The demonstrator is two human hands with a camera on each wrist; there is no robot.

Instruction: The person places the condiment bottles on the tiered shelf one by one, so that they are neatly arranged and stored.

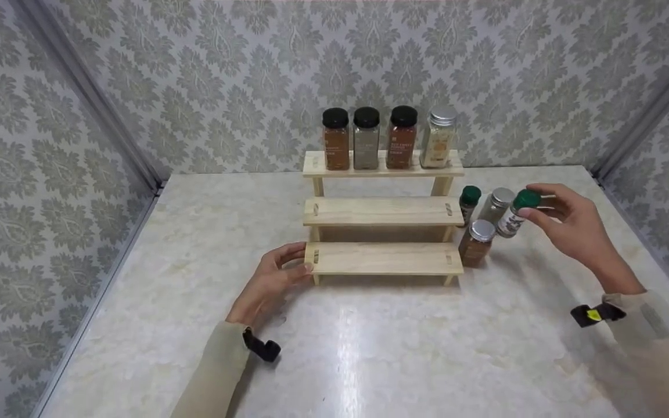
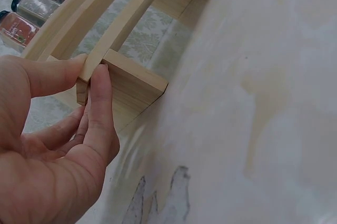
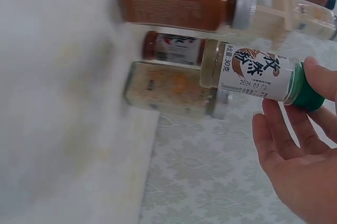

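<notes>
My right hand (image 1: 572,223) pinches the green cap of a small round spice jar (image 3: 253,72) with a white label. In the right wrist view that jar is off the table. Beside it stand a silver-capped jar of pale contents (image 3: 168,88), a silver-capped jar of brown spice (image 1: 476,247) and another green-capped jar (image 1: 469,203), partly hidden by the rack. At the left end of the three-tier wooden rack (image 1: 381,258), my left hand (image 1: 276,273) grips the lowest shelf between thumb and fingers (image 2: 101,103).
On the rack's top shelf stand several square spice jars: black-capped ones (image 1: 336,139) and a silver-capped one (image 1: 439,139) at the right. The middle shelf (image 1: 381,211) is bare wood. Patterned walls (image 1: 241,87) close off the back and sides of the marbled table (image 1: 207,232).
</notes>
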